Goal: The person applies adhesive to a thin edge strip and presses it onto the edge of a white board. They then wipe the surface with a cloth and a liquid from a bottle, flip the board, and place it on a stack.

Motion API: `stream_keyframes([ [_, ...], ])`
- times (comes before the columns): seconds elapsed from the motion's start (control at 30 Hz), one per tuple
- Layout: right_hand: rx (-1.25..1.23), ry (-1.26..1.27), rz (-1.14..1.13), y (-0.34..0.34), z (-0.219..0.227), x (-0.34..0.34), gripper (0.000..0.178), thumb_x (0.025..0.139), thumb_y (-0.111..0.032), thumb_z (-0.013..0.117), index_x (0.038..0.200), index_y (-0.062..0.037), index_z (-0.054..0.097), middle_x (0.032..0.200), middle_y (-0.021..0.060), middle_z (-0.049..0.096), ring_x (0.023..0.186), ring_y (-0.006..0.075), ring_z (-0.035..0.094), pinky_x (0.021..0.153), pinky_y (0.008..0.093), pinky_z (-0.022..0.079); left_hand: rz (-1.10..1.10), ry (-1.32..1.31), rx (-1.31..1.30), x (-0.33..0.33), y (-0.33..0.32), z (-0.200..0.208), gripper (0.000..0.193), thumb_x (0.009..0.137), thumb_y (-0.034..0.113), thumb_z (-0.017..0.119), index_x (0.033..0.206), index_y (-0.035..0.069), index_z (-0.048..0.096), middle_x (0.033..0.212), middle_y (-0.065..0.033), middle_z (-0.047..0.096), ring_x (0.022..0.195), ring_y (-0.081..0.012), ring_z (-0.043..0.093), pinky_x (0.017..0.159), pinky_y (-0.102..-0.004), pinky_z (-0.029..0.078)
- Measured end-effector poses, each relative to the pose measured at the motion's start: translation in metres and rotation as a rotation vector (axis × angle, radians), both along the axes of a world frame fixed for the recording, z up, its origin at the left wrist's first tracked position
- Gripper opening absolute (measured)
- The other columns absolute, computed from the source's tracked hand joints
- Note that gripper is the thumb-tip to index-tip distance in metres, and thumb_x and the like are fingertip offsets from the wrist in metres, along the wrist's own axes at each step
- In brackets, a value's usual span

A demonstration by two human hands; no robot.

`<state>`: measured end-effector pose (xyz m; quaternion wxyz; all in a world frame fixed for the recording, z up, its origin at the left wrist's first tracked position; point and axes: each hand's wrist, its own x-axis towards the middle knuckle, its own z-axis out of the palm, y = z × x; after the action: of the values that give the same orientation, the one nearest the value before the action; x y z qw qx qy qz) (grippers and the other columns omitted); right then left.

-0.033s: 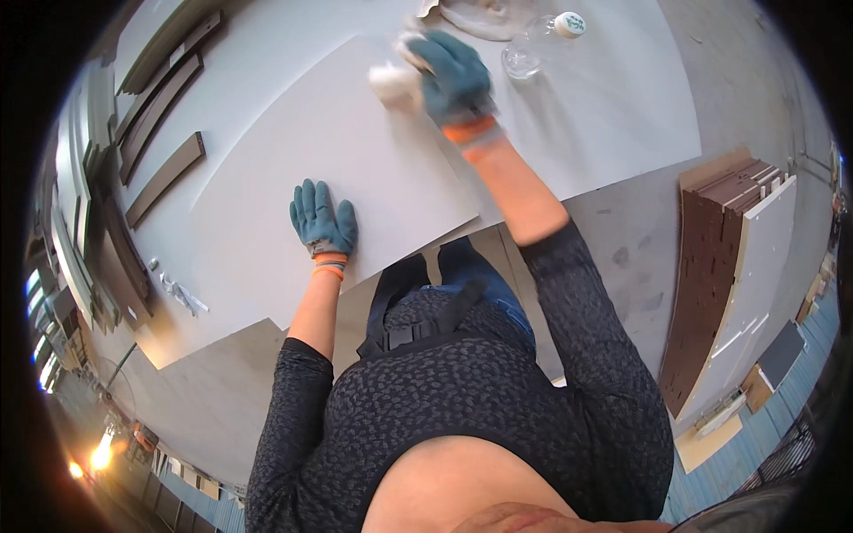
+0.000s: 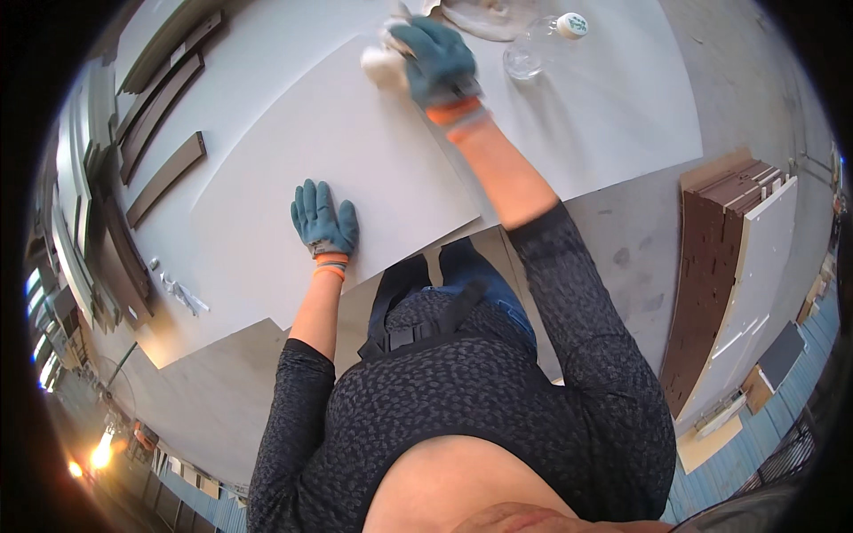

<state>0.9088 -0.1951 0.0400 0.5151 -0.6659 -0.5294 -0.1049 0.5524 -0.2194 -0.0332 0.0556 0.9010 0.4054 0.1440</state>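
A large white panel (image 2: 293, 133) lies on the pale work table. Flat on its near part rests my left hand (image 2: 324, 219), in a teal glove with an orange cuff, fingers stretched out. My right hand (image 2: 437, 60), gloved alike, is at the panel's far right edge. Its fingers are closed on a white cloth (image 2: 384, 67), bunched up and somewhat smeared by motion; part of it is hidden under the glove. Right of that hand, a clear plastic bottle (image 2: 524, 59) with a white cap lies on the table.
Brown strips (image 2: 166, 178) and stacked pale boards (image 2: 75, 213) fill the table's left side. A small clear plastic bag (image 2: 184, 293) lies near them. Beyond the bottle is a greyish cloth (image 2: 480, 18). Stacked brown and white panels (image 2: 711, 293) stand on the floor at right.
My right hand has slid slightly left and away from me along the panel edge, carrying the white cloth. The left hand stays in place.
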Motion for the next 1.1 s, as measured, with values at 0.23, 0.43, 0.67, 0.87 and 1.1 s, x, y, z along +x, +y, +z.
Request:
stream_keyframes([
  [0.23,-0.359,-0.283,-0.104,0.063,-0.094,0.017,0.019,0.088,-0.018,0.071,0.106,-0.0189,0.072,0.113,0.0065,0.069,0.11,0.0311,0.065,0.092,0.0414,0.054,-0.027,-0.032,-0.008,0.012,0.003,-0.002,0.058,0.096,0.035,0.064,0.143,0.002,0.058,0.154,-0.0228,0.05,0.146,-0.0414,0.043,0.122,-0.056,0.028],
  [0.43,-0.334,-0.185,0.075,-0.102,-0.068,0.014,0.025,0.082,-0.005,0.068,0.105,-0.0114,0.073,0.12,0.0098,0.069,0.112,0.0323,0.065,0.094,0.0438,0.056,0.01,-0.039,-0.001,0.001,-0.001,0.002,0.056,0.096,0.034,0.064,0.142,0.002,0.058,0.154,-0.0224,0.05,0.146,-0.0409,0.043,0.122,-0.0553,0.028],
  [0.67,-0.422,0.371,-0.452,-0.311,-0.064,0.182,0.027,0.094,-0.002,0.061,0.118,-0.0112,0.07,0.114,0.006,0.071,0.108,0.0276,0.068,0.092,0.0408,0.057,0.006,-0.006,-0.005,-0.001,0.001,-0.001,0.059,0.095,0.036,0.064,0.143,0.003,0.057,0.154,-0.0217,0.05,0.145,-0.0411,0.044,0.122,-0.0568,0.027],
  [0.87,0.094,1.081,-0.332,-0.311,-0.013,0.253,0.045,0.103,-0.011,0.053,0.148,-0.0029,0.052,0.143,0.0192,0.06,0.116,0.034,0.068,0.098,0.046,0.06,-0.004,-0.001,0.015,0.001,-0.001,-0.004,0.057,0.097,0.035,0.062,0.143,0.002,0.057,0.154,-0.0216,0.051,0.146,-0.0414,0.043,0.122,-0.0558,0.027],
  [1.1,0.226,1.321,-0.03,-0.286,0.037,0.197,0.053,0.101,-0.013,0.051,0.152,0.0008,0.045,0.147,0.0201,0.055,0.13,0.0335,0.06,0.108,0.0436,0.052,-0.028,-0.028,0.027,0.003,-0.001,-0.003,0.057,0.098,0.033,0.064,0.145,0.003,0.056,0.155,-0.0208,0.05,0.147,-0.0407,0.041,0.122,-0.0545,0.027],
])
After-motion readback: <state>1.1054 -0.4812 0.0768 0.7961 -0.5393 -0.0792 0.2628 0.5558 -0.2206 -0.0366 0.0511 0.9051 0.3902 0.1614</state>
